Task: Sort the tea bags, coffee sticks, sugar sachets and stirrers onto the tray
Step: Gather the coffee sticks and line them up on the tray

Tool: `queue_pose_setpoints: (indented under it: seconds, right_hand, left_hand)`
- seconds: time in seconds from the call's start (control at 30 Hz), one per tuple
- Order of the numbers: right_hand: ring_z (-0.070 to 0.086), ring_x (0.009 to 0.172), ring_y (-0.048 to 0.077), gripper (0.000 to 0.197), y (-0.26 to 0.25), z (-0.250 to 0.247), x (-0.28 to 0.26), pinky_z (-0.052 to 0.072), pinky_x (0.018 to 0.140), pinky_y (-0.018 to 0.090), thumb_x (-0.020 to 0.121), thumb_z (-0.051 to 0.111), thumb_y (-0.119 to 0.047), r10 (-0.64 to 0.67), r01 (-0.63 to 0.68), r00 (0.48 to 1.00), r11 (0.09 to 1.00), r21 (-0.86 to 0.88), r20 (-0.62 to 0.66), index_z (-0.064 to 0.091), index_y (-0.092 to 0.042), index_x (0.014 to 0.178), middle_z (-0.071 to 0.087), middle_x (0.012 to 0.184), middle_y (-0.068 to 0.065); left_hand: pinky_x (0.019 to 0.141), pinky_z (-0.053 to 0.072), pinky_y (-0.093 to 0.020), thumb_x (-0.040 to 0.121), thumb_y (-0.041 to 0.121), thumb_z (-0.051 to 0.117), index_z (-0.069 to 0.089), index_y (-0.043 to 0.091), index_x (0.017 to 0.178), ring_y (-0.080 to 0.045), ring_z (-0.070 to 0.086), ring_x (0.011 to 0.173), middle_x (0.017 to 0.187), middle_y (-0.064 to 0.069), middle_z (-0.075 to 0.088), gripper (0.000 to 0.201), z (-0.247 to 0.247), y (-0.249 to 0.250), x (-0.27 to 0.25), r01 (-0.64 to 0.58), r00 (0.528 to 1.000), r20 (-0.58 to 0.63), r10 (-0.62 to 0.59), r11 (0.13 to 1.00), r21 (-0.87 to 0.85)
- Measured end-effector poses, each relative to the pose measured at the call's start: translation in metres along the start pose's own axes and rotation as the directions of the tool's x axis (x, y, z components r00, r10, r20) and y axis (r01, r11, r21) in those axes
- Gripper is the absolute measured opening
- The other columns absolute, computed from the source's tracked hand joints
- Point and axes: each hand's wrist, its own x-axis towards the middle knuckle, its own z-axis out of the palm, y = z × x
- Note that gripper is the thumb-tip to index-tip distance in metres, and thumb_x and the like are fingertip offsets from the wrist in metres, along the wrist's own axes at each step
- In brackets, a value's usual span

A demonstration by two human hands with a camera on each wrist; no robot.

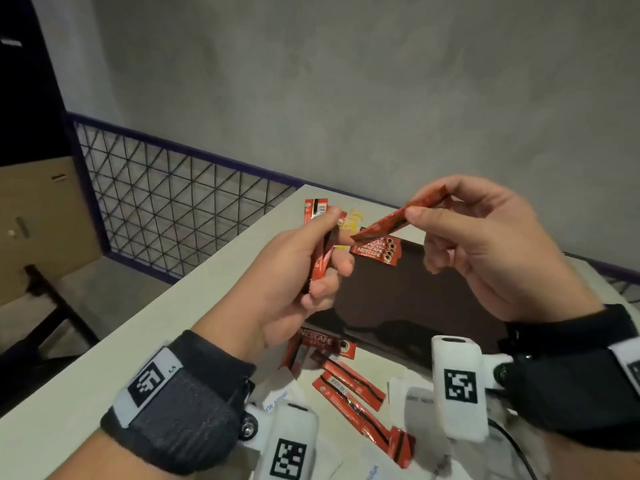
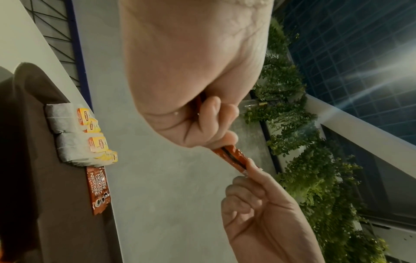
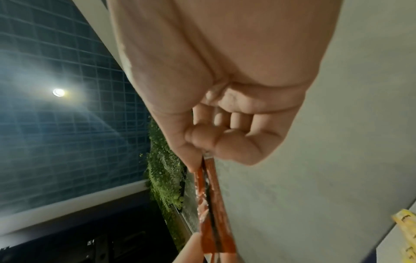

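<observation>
The white table (image 1: 194,306) carries a dark tray (image 1: 415,299), loose red coffee sticks (image 1: 349,386) and white sachets (image 1: 280,393).

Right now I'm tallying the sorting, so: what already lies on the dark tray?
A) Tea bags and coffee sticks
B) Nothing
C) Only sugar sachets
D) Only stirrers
A: the left wrist view shows yellow-tagged tea bags and a stack of red coffee sticks lying at the edge of the dark tray.

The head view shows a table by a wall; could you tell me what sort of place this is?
Probably a café or office terrace at night: a bare concrete wall, a wire-mesh railing, hanging greenery and a glass facade beyond.
</observation>
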Motion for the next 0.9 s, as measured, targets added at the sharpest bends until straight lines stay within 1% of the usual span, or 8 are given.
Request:
queue_pose_setpoints:
  seconds: [0.13,0.27,0.4,0.53,0.63,0.73,0.8,0.9]
  right_hand:
    - [0.061,0.059,0.024,0.014,-0.005,-0.001,-0.002,0.056,0.061,0.035,0.079,0.072,0.006,0.039,-0.043,0.99,0.999,0.027,0.132,0.071,-0.008,0.08,0.064,0.069,0.014]
    - [0.067,0.069,0.023,0.003,0.001,-0.002,-0.001,0.058,0.073,0.038,0.086,0.072,0.0,0.062,-0.027,0.984,0.978,-0.206,0.168,0.073,-0.003,0.087,0.072,0.08,0.015]
    - [0.066,0.063,0.02,0.014,0.007,-0.008,0.002,0.052,0.066,0.039,0.087,0.071,0.005,0.055,-0.011,0.989,0.952,-0.307,0.137,0.071,-0.008,0.089,0.072,0.074,0.005]
    - [0.065,0.061,0.022,0.029,0.004,-0.011,0.002,0.055,0.064,0.036,0.083,0.075,0.005,0.077,-0.042,0.99,0.96,-0.278,0.115,0.067,-0.01,0.107,0.07,0.075,0.013]
    - [0.064,0.058,0.019,0.025,0.003,-0.01,0.004,0.053,0.059,0.033,0.082,0.075,0.006,0.08,-0.07,0.995,0.981,-0.183,0.053,0.069,-0.009,0.1,0.07,0.073,0.013]
    - [0.062,0.058,0.016,0.028,0.002,-0.009,0.007,0.05,0.054,0.027,0.081,0.072,0.006,0.085,-0.084,0.996,0.995,0.052,-0.013,0.067,-0.008,0.104,0.069,0.073,0.005]
    - [0.062,0.062,0.017,0.028,-0.001,-0.007,0.007,0.049,0.055,0.026,0.079,0.073,0.002,0.083,-0.08,0.997,0.984,0.16,-0.01,0.066,-0.01,0.103,0.07,0.077,0.005]
    - [0.062,0.066,0.019,0.019,-0.005,-0.004,0.006,0.052,0.058,0.026,0.073,0.074,-0.004,0.066,-0.065,0.998,0.971,0.229,0.003,0.067,-0.012,0.089,0.072,0.08,0.009]
  left_hand:
    - [0.03,0.027,-0.015,0.092,0.053,0.063,0.068,0.01,0.1,-0.004,0.036,0.032,0.087,-0.012,0.073,0.045,0.0,-0.001,0.001,-0.025,1.0,-0.008,0.026,0.998,0.057]
    - [0.032,0.029,-0.013,0.095,0.027,0.07,0.068,0.01,0.103,-0.002,0.036,0.034,0.095,-0.011,0.076,0.019,0.001,-0.004,-0.001,-0.063,0.997,-0.034,0.067,0.994,0.089]
    - [0.033,0.03,-0.014,0.097,0.021,0.067,0.065,0.007,0.108,-0.003,0.038,0.035,0.096,-0.011,0.076,0.018,0.001,-0.006,-0.002,-0.082,0.994,-0.056,0.089,0.991,0.108]
    - [0.033,0.03,-0.014,0.097,0.022,0.067,0.066,0.009,0.105,-0.003,0.037,0.035,0.094,-0.01,0.075,0.015,0.002,-0.006,-0.002,-0.094,0.993,-0.063,0.099,0.992,0.081]
    - [0.034,0.027,-0.015,0.094,0.022,0.068,0.068,0.012,0.094,-0.004,0.032,0.036,0.088,-0.009,0.072,0.009,0.002,-0.003,-0.004,-0.1,0.995,-0.019,0.102,0.992,0.072]
    - [0.036,0.026,-0.016,0.089,0.023,0.071,0.073,0.022,0.079,-0.005,0.029,0.038,0.082,-0.007,0.069,0.01,0.002,-0.003,-0.007,-0.098,0.993,0.082,0.085,0.98,0.175]
    - [0.037,0.028,-0.016,0.087,0.023,0.075,0.074,0.025,0.078,-0.004,0.031,0.037,0.08,-0.006,0.069,0.009,0.003,-0.004,-0.009,-0.093,0.988,0.142,0.062,0.971,0.22]
    - [0.037,0.03,-0.015,0.085,0.03,0.081,0.072,0.021,0.082,-0.003,0.033,0.036,0.074,-0.003,0.066,0.012,0.003,-0.007,-0.009,-0.067,0.981,0.193,0.026,0.976,0.208]
